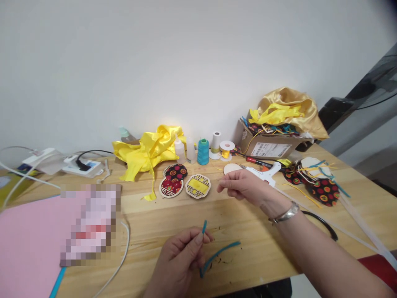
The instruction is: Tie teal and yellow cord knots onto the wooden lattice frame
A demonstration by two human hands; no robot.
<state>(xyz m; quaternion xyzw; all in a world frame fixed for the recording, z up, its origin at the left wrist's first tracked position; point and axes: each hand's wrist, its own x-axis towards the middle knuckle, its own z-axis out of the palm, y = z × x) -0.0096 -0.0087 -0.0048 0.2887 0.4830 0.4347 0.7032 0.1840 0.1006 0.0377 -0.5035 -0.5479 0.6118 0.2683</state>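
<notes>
My left hand [182, 258] is at the front of the table, thumb and finger pinched on a teal cord [221, 251]. A short end of it sticks up above the thumb, and a longer length curves out below to the right. My right hand [240, 185] is raised further back with its fingertips pressed together; whatever is in them, if anything, is too small to make out. Just left of it lies a wooden fretwork piece with a yellow centre [197, 187]. Beside that is a fretwork piece with red patterned fabric [171, 188], overlapping dark patterned fabric.
Behind my right hand lies a white glue gun [269, 176]. Along the wall stand yellow satin [149, 149], a teal thread cone [203, 152], spools, bottles and a cardboard box [263, 145] of fabric. Patterned fabric pieces [324, 192] lie right; a pink sheet [34, 236] and white cables lie left.
</notes>
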